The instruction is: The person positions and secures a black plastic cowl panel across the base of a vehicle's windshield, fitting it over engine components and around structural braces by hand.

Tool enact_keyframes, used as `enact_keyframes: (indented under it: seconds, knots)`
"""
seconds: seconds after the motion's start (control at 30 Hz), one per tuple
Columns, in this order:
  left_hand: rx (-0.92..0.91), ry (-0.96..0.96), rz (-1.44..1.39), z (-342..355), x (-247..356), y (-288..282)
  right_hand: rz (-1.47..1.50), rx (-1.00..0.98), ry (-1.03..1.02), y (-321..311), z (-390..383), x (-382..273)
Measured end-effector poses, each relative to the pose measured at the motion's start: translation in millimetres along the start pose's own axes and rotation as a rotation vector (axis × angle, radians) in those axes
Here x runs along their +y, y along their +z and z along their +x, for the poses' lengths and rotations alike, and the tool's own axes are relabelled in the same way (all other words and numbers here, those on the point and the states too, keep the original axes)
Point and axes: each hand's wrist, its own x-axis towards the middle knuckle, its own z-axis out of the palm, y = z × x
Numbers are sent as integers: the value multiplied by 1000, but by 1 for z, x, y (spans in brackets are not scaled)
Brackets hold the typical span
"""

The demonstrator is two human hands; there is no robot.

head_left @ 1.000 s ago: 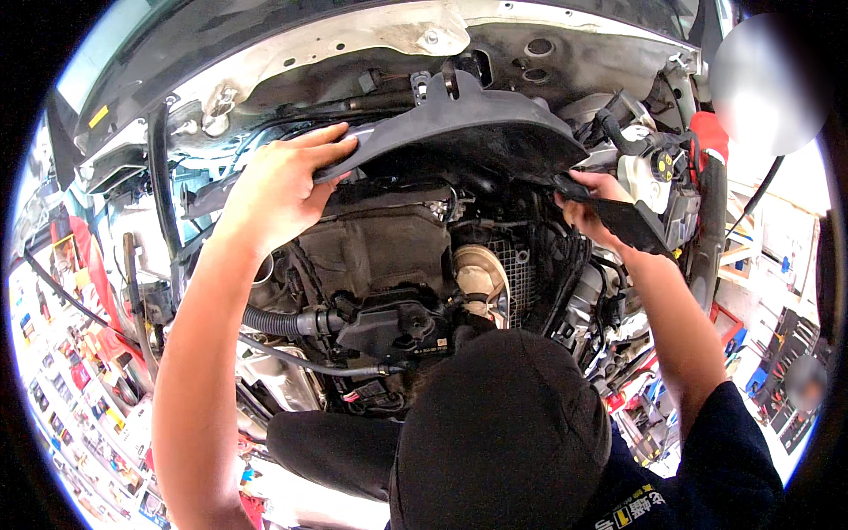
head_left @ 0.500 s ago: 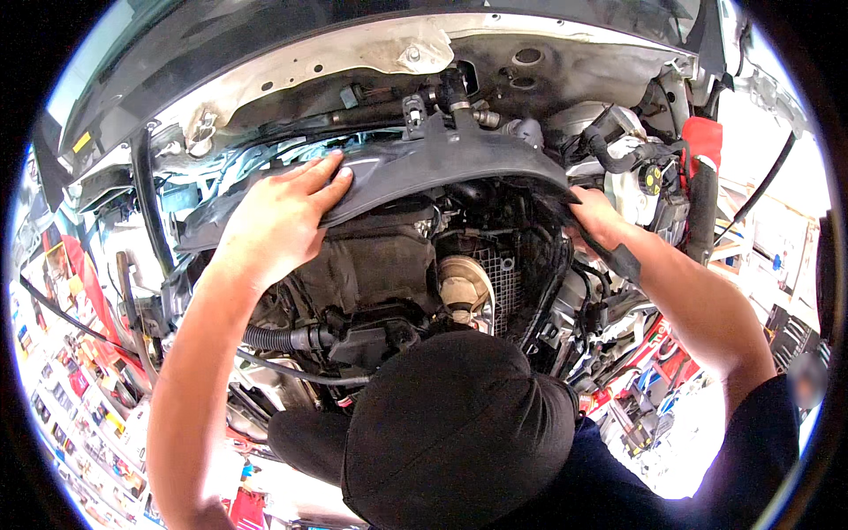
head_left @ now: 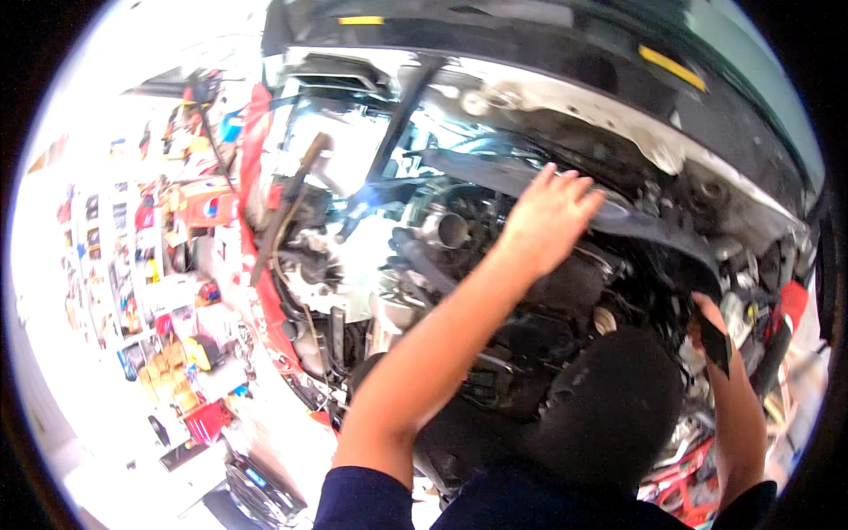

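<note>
A long, curved black plastic panel (head_left: 658,233) spans the far side of an open engine bay. My left hand (head_left: 549,221) lies over the panel's middle, with its fingers stretched across the top edge and its thumb not clearly visible. At the panel's right end is my right hand (head_left: 707,320), closed around the drooping end part, its fingers mostly hidden. Below the panel are dark engine parts, and left of my forearm a round metal opening (head_left: 450,230) shows. A black cap (head_left: 609,411) covers part of the near engine bay.
The raised dark hood (head_left: 548,44) hangs over the far side. A dark strut (head_left: 402,119) stands left of the panel. Red bodywork (head_left: 252,230) edges the left side, with cluttered shelves (head_left: 124,265) beyond. A red-topped black bar (head_left: 791,305) slants at far right.
The view has swung left, so the engine bay appears farther right and more shelving shows. Both hands stay at the black panel, which looks much the same. The picture is more blurred.
</note>
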Motion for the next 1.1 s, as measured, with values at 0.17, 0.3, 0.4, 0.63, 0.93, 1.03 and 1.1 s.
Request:
enact_keyframes:
  seconds: [0.17, 0.3, 0.4, 0.63, 0.93, 1.03, 1.1]
  knots:
    - [476, -554, -242, -110, -77, -31, 311, -163, 158, -41, 39, 34]
    - [86, -1368, 507, -267, -253, -49, 288, -172, 294, -64, 65, 46]
    - [61, -1312, 471, -394, -328, -85, 219, -115, 296, 12, 18, -1]
    - [289, -1193, 347, -358, -325, -75, 135, -54, 292, -10, -2, -2]
    - [417, -934, -53, -413, -156, -102, 527, -491, 19, -22, 8, 20]
    - [217, -589, -9, -357, -93, -76, 514, -468, 299, -23, 43, 23]
    - [55, -597, -48, -341, -73, -67, 522, -418, 239, -19, 41, 25]
